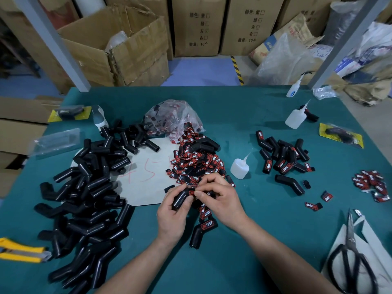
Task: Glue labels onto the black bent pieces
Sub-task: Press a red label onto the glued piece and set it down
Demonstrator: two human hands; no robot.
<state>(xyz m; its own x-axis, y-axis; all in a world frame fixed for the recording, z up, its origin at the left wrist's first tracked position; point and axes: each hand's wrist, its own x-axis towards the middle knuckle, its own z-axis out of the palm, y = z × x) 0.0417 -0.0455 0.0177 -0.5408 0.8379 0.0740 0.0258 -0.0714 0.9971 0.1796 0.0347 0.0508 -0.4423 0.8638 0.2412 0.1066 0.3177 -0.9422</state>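
1. Bare forearms [137,266] reach up from the bottom edge over the green table [265,219], and the hands meet just in front of the label heap.
2. Left hand [172,217] – fingers curled round the lower leg of a black bent piece [181,198], holding it tilted above the table.
3. Right hand [220,200] – thumb and forefinger pinch a red-and-black label [192,193] against the piece's upper end (only a sliver of the label shows between the fingertips).
4. Just below the wrists lies a labelled piece [201,232], its label facing up.
5. Behind the hands sits the heap of loose labels [195,162], partly on a cardboard sheet [146,172], spilling from a clear plastic bag [174,117].
6. To the left is a large pile of bare black pieces [84,198]; to the right, a smaller pile of labelled pieces [284,155].
7. A glue bottle [239,167] stands just right of the heap.
8. Scissors [350,257] lie at the near right, a yellow knife [21,249] at the near left.
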